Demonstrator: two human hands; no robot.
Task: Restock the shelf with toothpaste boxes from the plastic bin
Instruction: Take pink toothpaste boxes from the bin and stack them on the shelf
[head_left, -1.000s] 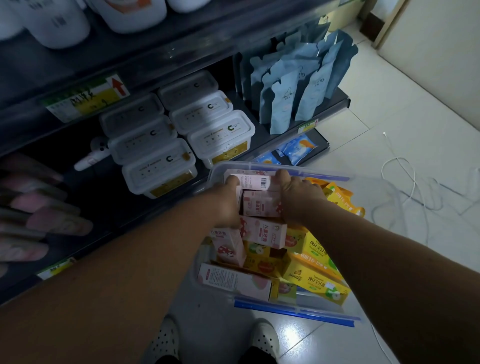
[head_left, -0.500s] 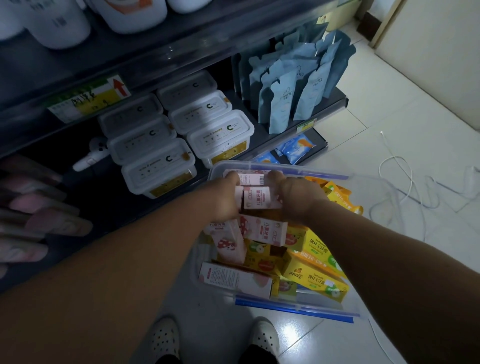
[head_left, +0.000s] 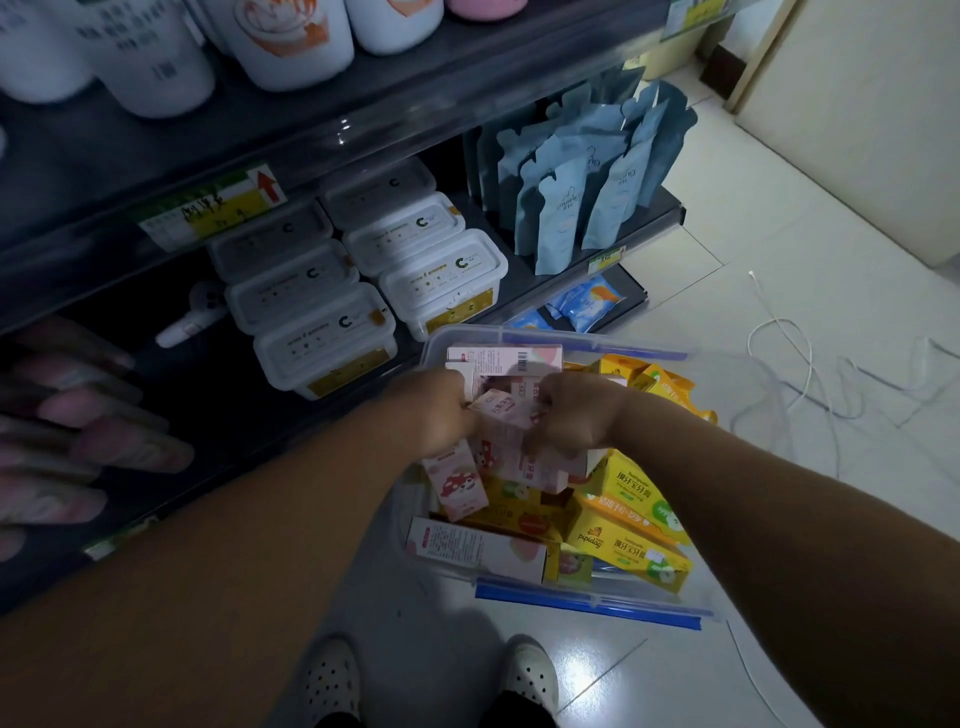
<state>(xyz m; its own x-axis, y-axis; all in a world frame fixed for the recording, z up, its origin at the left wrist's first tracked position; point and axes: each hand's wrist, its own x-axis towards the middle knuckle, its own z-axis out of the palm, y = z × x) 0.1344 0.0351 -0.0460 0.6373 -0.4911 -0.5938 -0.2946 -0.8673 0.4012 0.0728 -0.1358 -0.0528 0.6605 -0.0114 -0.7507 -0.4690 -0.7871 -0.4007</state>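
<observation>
Far left, on the dark lower shelf (head_left: 218, 415): a row of shelved pink boxes (head_left: 104, 447) lying on their sides, blurred. Just beside them on the same shelf, stacked white tubs (head_left: 322, 343) with lids.

Lower centre, over the plastic bin (head_left: 587, 597) on the floor: grips the left end of a small pink box (head_left: 506, 413) with the left hand (head_left: 436, 410), fingers curled round it. Grips the right end with the right hand (head_left: 576, 415), fingers likewise curled. Holds the box tilted between the two, over the heap.

Underneath, in the bin, loose pink boxes (head_left: 457, 488) toward the left and yellow boxes (head_left: 628, 545) toward the right, at all angles.

Upper right, at the shelf end, upright blue pouches (head_left: 587, 197). Further right, on the pale tiled floor (head_left: 779, 208), a loose white cord (head_left: 795, 364). At the bottom edge, two white shoes (head_left: 332, 680) with holes.
</observation>
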